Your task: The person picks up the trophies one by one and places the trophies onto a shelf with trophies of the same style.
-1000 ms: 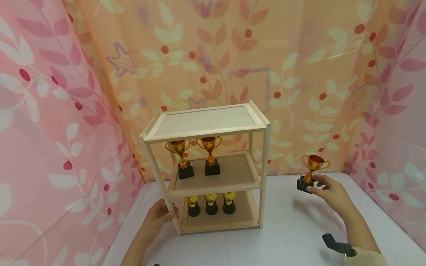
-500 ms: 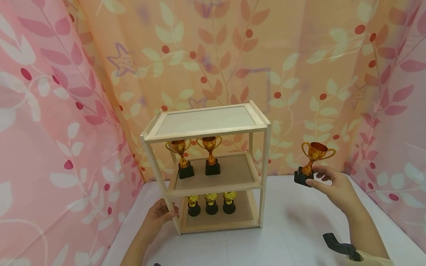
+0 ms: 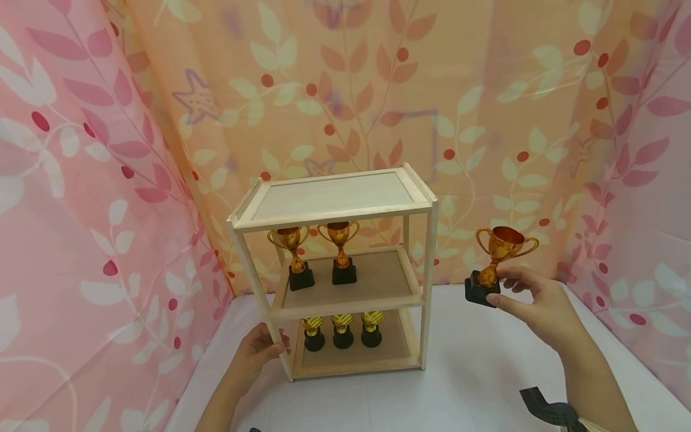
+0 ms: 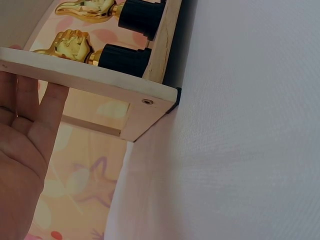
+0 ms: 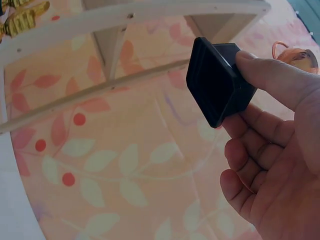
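Both of the person's 2 hands, the left hand (image 3: 254, 354) and the right hand (image 3: 540, 303), were bare and ringless, and a black strap (image 3: 545, 408) with a pale cream sleeve cuff (image 3: 572, 427) beneath it wrapped the right forearm.

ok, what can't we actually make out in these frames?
- Bottom-shelf trophies: cups hidden behind the middle shelf's front rail in the head view; cut by the top edge in the left wrist view.
- Held trophy: right wrist view shows mostly its black base; the cup is blurred at the edge.
- Left hand: fingertips hidden behind the shelf post in the head view.
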Tool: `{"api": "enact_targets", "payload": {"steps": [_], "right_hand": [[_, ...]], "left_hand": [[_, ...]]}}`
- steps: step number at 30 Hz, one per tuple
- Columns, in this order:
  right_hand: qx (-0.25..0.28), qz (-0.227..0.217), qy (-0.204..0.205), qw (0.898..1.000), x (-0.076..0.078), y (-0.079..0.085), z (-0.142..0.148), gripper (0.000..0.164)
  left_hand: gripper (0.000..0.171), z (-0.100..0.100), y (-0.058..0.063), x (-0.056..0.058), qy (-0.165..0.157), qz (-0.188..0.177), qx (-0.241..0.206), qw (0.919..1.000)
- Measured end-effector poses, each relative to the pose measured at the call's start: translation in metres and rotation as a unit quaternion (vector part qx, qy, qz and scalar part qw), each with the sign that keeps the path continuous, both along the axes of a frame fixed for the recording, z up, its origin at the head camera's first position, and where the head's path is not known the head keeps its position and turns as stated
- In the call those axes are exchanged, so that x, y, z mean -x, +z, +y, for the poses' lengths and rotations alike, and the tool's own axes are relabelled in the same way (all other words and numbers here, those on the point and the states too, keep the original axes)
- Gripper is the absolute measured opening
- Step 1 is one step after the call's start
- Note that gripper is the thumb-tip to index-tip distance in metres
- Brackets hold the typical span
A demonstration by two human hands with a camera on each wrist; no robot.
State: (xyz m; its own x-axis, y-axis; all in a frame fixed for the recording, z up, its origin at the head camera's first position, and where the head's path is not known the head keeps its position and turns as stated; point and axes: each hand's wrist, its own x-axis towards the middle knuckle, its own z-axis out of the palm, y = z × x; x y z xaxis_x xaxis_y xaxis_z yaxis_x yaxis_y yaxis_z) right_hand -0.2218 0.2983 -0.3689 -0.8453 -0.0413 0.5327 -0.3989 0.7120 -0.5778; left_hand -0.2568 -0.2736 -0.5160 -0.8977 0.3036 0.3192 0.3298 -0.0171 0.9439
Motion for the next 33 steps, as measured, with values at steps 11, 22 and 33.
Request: {"api": "enact_targets", "payload": {"steps": [11,22,33], "right_hand": [[0.009,0.037,0.041,0.998,-0.019,0.009,-0.023,0.043],[0.006,0.039,0.061,0.997,-0.031,0.014,-0.049,0.045],[0.029,0.045,0.109,0.993,-0.035,0.014,-0.081,0.046]], "left_hand": [[0.022,-0.001,-0.001,0.001,-0.005,0.005,0.001,1.0],[0.023,-0.002,0.0,0.0,0.003,-0.003,0.008,1.0],[0.026,-0.001,0.0,0.001,0.013,-0.01,0.008,0.9998]]}}
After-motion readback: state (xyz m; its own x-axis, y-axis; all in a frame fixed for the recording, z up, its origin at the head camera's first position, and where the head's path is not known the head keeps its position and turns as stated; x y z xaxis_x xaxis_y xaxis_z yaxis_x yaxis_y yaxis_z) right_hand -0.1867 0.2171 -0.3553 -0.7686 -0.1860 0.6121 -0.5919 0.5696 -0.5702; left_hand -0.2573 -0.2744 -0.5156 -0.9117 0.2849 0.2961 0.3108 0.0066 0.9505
